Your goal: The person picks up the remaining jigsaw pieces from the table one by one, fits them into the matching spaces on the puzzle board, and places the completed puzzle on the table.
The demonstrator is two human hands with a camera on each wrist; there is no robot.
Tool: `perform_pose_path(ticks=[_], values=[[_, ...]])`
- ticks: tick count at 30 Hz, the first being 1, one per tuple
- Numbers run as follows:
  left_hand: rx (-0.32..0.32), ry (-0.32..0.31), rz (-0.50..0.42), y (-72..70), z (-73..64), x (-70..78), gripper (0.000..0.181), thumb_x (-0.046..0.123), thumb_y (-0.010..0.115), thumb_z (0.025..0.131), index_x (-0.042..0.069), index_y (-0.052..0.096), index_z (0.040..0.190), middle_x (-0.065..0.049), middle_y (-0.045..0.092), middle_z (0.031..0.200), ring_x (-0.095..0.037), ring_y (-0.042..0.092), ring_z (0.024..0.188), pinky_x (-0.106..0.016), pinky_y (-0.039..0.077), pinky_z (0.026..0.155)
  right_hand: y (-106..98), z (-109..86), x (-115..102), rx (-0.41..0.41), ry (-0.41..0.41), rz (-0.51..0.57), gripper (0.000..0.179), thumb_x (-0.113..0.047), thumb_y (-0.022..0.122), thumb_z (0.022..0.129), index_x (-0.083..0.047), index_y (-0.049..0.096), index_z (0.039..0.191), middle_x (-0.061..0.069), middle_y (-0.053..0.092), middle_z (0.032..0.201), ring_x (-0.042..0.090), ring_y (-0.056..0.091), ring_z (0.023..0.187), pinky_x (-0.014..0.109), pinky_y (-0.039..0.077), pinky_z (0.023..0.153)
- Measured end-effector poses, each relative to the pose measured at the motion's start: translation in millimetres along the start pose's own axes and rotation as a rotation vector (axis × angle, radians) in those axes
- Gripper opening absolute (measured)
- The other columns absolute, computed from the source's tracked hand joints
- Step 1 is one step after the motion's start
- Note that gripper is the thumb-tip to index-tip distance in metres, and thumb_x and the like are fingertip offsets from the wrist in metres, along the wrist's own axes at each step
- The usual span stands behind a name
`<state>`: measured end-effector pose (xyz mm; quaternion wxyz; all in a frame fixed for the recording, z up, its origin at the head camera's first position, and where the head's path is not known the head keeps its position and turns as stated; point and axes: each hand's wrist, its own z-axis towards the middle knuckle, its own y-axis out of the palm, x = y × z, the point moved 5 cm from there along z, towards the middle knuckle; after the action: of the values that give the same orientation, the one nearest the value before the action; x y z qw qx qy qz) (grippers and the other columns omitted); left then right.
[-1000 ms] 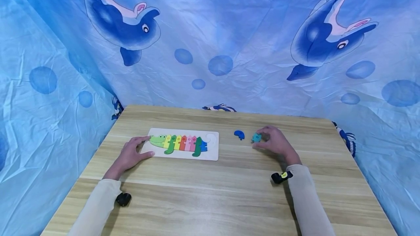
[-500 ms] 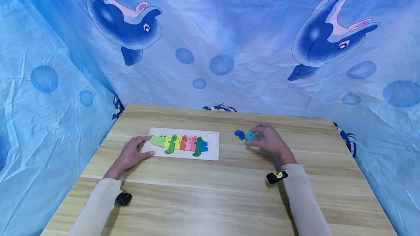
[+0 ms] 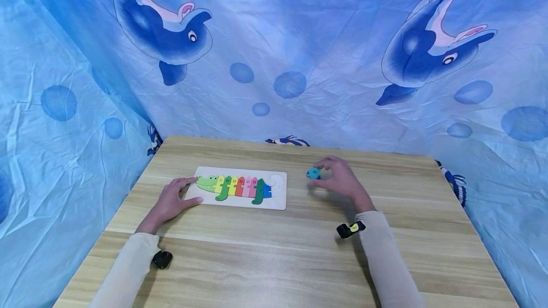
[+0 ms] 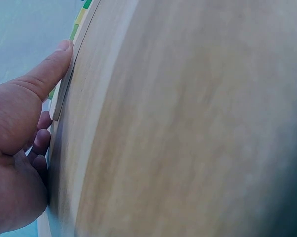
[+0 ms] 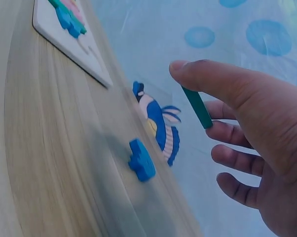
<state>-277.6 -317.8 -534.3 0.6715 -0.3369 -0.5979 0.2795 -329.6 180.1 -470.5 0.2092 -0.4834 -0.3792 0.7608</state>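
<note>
My left hand [image 3: 171,199] rests at the left end of a white puzzle board [image 3: 239,203], with the thumb and index fingertip touching it. A wooden crocodile [image 3: 207,182] made of coloured pieces lies in the board, from a light green head to a blue section. A curved tail outline [image 3: 277,182] shows bare at its right end. To the right of the board, my right hand [image 3: 338,179] pinches a teal puzzle piece [image 3: 314,172] between thumb and fingers. In the right wrist view that piece appears edge-on, above a blue puzzle piece [image 5: 142,160] on the table, which the head view mostly hides.
The wood-grain table [image 3: 257,260] stretches around the board and both hands. A blue curtain [image 3: 334,51] with printed dolphins hangs behind and beside it. Black wrist cameras [image 3: 351,229] sit at both sleeves.
My right hand has carried the teal puzzle piece leftward, from beside the blue piece to over it. My left hand and the puzzle board have stayed in place.
</note>
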Motion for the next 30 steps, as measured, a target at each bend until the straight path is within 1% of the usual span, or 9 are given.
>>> perform_pose_path(ticks=[6,13,18,23,30], values=[[-0.002,-0.006,0.003,0.5,-0.6,0.0,0.078,0.043,0.081,0.088,0.006,0.050,0.150,-0.032,0.040,0.150,-0.050,0.034,0.136,-0.065,0.024,0.109,7,6.0,-11,-0.002,-0.006,0.010,0.051,-0.035,0.091,0.077,-0.010,0.076,0.119,0.006,0.067,0.115,0.033,0.063,0.104,0.046,0.054,0.083],[0.002,-0.007,0.002,0.3,-0.8,-0.2,0.078,0.043,0.081,0.088,0.007,0.050,0.150,-0.031,0.040,0.150,-0.050,0.035,0.135,-0.065,0.025,0.108,16,10.6,-26,-0.007,0.005,0.021,0.052,-0.036,0.090,0.078,-0.010,0.075,0.121,0.006,0.066,0.118,0.033,0.063,0.107,0.047,0.053,0.086],[0.005,-0.002,0.004,0.4,-1.2,0.1,0.079,0.043,0.081,0.087,0.007,0.050,0.150,-0.031,0.040,0.150,-0.050,0.035,0.135,-0.065,0.026,0.107,24,13.4,-33,-0.012,0.010,0.035,0.053,-0.036,0.090,0.078,-0.010,0.075,0.122,0.004,0.066,0.116,0.034,0.063,0.107,0.046,0.054,0.085],[0.005,-0.003,0.002,0.4,-1.5,0.5,0.078,0.042,0.081,0.087,0.006,0.050,0.149,-0.032,0.040,0.150,-0.050,0.036,0.134,-0.065,0.026,0.107,34,16.5,-38,-0.028,0.000,0.037,0.052,-0.036,0.090,0.078,-0.011,0.075,0.121,0.002,0.066,0.112,0.030,0.063,0.105,0.044,0.054,0.085],[0.006,0.006,0.004,0.2,-0.5,0.6,0.078,0.042,0.081,0.087,0.005,0.050,0.150,-0.032,0.040,0.149,-0.050,0.036,0.135,-0.065,0.025,0.107,51,19.7,-42,-0.057,-0.006,0.049,0.052,-0.040,0.090,0.078,-0.013,0.075,0.120,-0.001,0.066,0.110,0.023,0.063,0.103,0.042,0.055,0.085]])
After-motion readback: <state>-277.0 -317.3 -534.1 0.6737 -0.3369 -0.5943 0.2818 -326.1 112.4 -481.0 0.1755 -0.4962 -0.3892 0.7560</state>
